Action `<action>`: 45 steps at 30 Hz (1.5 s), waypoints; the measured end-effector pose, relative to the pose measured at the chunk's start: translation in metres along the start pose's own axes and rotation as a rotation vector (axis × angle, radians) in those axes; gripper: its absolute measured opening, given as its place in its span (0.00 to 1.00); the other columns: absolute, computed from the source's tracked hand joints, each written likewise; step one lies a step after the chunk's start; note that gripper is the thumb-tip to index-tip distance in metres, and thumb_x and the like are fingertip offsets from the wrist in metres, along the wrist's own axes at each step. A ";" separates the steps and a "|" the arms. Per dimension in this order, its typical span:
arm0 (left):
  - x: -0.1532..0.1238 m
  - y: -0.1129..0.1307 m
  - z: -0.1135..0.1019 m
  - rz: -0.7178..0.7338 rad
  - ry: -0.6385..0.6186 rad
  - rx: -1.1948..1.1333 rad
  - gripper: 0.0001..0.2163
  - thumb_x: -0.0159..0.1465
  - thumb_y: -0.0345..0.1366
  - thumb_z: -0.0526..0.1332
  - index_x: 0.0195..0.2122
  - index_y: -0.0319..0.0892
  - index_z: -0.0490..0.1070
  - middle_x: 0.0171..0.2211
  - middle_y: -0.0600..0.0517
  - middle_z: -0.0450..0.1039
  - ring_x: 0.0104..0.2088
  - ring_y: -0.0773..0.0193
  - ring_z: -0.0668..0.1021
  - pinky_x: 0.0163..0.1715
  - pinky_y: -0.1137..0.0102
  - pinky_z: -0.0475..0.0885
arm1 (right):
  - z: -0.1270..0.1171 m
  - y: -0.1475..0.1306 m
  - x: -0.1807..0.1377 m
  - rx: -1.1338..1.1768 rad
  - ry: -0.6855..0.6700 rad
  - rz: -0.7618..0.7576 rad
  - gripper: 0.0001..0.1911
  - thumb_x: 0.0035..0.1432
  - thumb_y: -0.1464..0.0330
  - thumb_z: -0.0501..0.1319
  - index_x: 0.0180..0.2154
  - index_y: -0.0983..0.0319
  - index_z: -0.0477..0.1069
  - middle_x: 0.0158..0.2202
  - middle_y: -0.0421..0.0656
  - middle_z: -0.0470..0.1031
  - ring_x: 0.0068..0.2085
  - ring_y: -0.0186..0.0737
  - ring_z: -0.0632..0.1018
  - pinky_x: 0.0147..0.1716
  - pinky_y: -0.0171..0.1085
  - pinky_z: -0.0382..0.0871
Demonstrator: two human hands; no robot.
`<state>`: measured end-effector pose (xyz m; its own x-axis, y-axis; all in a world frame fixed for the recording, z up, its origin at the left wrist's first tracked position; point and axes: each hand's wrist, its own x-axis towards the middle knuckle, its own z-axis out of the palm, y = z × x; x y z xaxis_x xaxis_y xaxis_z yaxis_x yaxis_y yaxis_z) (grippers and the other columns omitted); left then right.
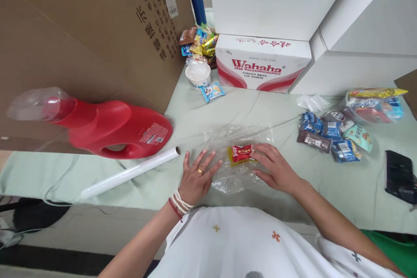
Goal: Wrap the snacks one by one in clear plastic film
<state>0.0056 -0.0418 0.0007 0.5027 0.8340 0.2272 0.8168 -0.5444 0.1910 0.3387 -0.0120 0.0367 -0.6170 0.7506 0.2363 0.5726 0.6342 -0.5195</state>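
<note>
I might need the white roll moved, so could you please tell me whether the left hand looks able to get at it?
Probably yes: the left hand is close beside one end of the white roll, and nothing appears to stand between them.

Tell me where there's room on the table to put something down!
There's bare cloth between the Wahaha box and the clear plastic, and more this side of the blue snack packets, between the right hand and the black phone. It's crowded around those packets and, on the left, by the red bottle and white roll.
</note>
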 end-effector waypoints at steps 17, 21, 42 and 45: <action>0.000 -0.009 -0.005 0.183 -0.195 -0.309 0.11 0.67 0.37 0.60 0.46 0.58 0.80 0.56 0.52 0.79 0.69 0.52 0.64 0.71 0.43 0.36 | -0.007 -0.006 -0.030 0.128 0.082 0.126 0.14 0.68 0.70 0.55 0.50 0.53 0.75 0.55 0.50 0.71 0.53 0.49 0.75 0.49 0.50 0.75; 0.014 -0.011 0.005 -0.081 -0.107 -0.631 0.11 0.71 0.39 0.55 0.40 0.48 0.78 0.43 0.50 0.83 0.54 0.59 0.80 0.70 0.52 0.56 | -0.021 0.007 -0.007 0.246 0.067 0.157 0.16 0.71 0.69 0.51 0.48 0.53 0.76 0.49 0.48 0.74 0.48 0.43 0.78 0.43 0.42 0.76; 0.036 0.030 -0.028 -0.283 0.463 -0.088 0.08 0.67 0.34 0.57 0.43 0.48 0.75 0.43 0.47 0.77 0.52 0.52 0.76 0.59 0.50 0.63 | 0.028 0.044 0.047 0.501 -0.162 0.589 0.17 0.65 0.57 0.55 0.33 0.60 0.76 0.27 0.38 0.73 0.29 0.37 0.70 0.30 0.34 0.62; 0.059 0.049 -0.025 0.000 0.189 -0.204 0.16 0.68 0.34 0.56 0.55 0.53 0.74 0.52 0.49 0.79 0.59 0.54 0.74 0.65 0.52 0.56 | 0.026 0.041 0.049 0.515 -0.162 0.581 0.18 0.66 0.56 0.55 0.33 0.60 0.76 0.28 0.38 0.72 0.29 0.37 0.70 0.31 0.35 0.62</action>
<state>0.0682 -0.0213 0.0471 0.4254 0.8129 0.3977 0.7335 -0.5671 0.3746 0.3179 0.0461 0.0060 -0.3893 0.8738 -0.2916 0.5303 -0.0462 -0.8466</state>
